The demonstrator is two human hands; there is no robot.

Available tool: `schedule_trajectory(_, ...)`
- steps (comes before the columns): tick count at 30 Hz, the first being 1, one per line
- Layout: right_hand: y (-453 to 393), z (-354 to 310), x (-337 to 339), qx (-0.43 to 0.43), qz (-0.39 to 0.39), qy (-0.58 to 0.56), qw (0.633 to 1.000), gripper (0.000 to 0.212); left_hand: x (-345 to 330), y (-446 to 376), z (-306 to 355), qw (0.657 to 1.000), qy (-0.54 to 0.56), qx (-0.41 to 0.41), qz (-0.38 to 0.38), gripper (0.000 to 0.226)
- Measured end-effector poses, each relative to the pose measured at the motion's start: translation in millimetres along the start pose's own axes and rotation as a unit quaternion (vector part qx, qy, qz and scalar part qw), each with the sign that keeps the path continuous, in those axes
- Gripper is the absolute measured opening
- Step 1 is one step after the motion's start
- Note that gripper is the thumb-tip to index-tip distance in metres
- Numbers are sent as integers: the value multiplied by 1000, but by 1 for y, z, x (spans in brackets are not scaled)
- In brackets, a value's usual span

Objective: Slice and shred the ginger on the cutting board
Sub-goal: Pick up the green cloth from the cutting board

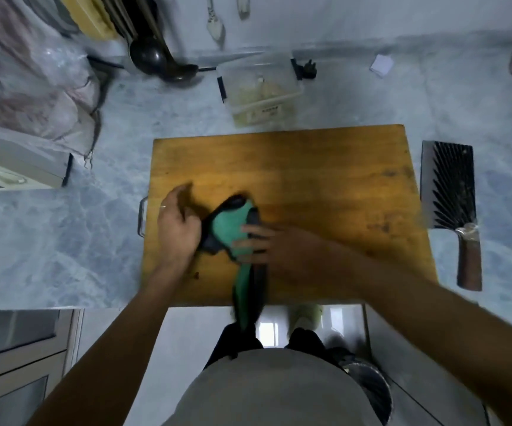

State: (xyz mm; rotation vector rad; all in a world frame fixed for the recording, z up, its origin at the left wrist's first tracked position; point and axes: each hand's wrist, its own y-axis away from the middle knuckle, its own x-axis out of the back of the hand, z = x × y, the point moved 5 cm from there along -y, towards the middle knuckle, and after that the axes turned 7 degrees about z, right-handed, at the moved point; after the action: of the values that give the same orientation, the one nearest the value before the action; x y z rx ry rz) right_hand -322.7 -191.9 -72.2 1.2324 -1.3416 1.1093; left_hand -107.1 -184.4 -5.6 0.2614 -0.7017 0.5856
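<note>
A wooden cutting board (310, 173) lies on the grey marble counter. Over its near-left part, both hands hold a green and black glove (228, 229), whose cuff hangs down past the board's front edge. My left hand (178, 229) grips the glove's left side with curled fingers. My right hand (267, 244) holds its right side, fingers across the green fabric. A cleaver (448, 192) with a wooden handle lies on the counter right of the board. No ginger shows on the board; pale pieces sit in a clear plastic container (261, 87) behind it.
A dark ladle (162, 63) and hanging spoons (216, 26) are at the back. Plastic bags (27, 72) fill the far left corner. A small white paper (380, 64) lies at the back right. A black bin (368, 385) stands on the floor below.
</note>
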Motion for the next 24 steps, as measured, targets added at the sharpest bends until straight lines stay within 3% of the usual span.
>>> schedule_trajectory(2,32,72,14,-130,22,28,991,51,-9,6,14,999,-19,-25,-14,48)
schedule_trajectory(4,65,135,41,-362,57,27,930,51,-20,14,27,997,-43,-61,-30,44)
schedule_trajectory(6,68,139,48,-501,19,-11,865,56,-32,20,36,994,-62,-86,-39,43)
schedule_trajectory(7,60,123,45,-495,10,-24,869,56,-39,22,39,993,-62,-89,-42,43)
schedule_trajectory(8,50,98,40,-427,18,-27,904,55,-45,25,43,994,-58,-89,-40,44)
schedule_trajectory(10,56,26,21,-200,42,-20,979,54,-59,32,51,994,-50,-89,-33,43)
schedule_trajectory(12,100,12,17,-39,-2,-11,999,54,-73,40,59,994,-56,-89,-40,42)
schedule_trajectory(13,124,31,17,-26,13,26,999,54,-80,44,65,992,-62,-100,-49,42)
schedule_trajectory(15,166,98,29,-182,27,47,982,53,-94,52,76,986,-77,-131,-72,42)
schedule_trajectory(17,191,147,46,-397,7,38,917,58,-108,61,87,978,-88,-163,-98,44)
schedule_trajectory(19,187,131,42,-499,-34,5,866,58,-119,70,93,976,-88,-169,-106,45)
schedule_trajectory(20,175,105,34,-459,-33,5,888,58,-123,72,95,978,-84,-162,-99,45)
schedule_trajectory(22,161,25,22,-259,-13,-3,966,57,-129,75,95,983,-78,-136,-92,47)
schedule_trajectory(24,187,-13,19,-117,-14,-11,993,56,-135,79,92,984,-84,-113,-107,47)
